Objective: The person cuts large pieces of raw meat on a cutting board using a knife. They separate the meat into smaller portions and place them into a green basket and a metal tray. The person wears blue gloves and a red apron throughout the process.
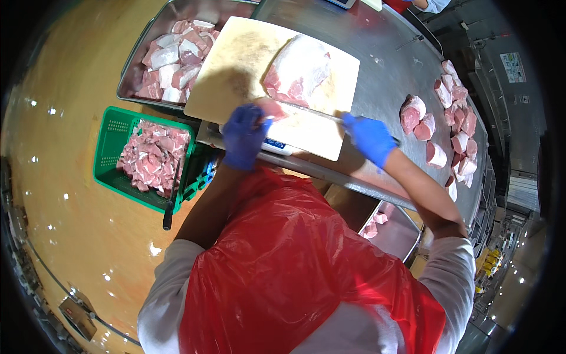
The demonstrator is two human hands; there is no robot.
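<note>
A large piece of raw pork (299,68) with a pale fat layer lies on the white cutting board (236,53). In a blue glove, my right hand (371,140) is closed round the handle of a knife. Its blade (315,112) stretches left along the near edge of the pork. My left hand (244,133), also gloved in blue, is at the board's near edge with curled fingers against a small cut of meat (270,109). That cut lies just in front of the large piece. Whether the left fingers grip it or only press on it is hard to see.
A metal tub (125,82) of pork chunks stands left of the board. Below it is a green basket (106,141) of meat trimmings, with a long dark-handled tool (168,215) leaning in it. Several pork pieces (461,118) lie on the steel table's (377,76) right side. A scale (278,147) sits by the board.
</note>
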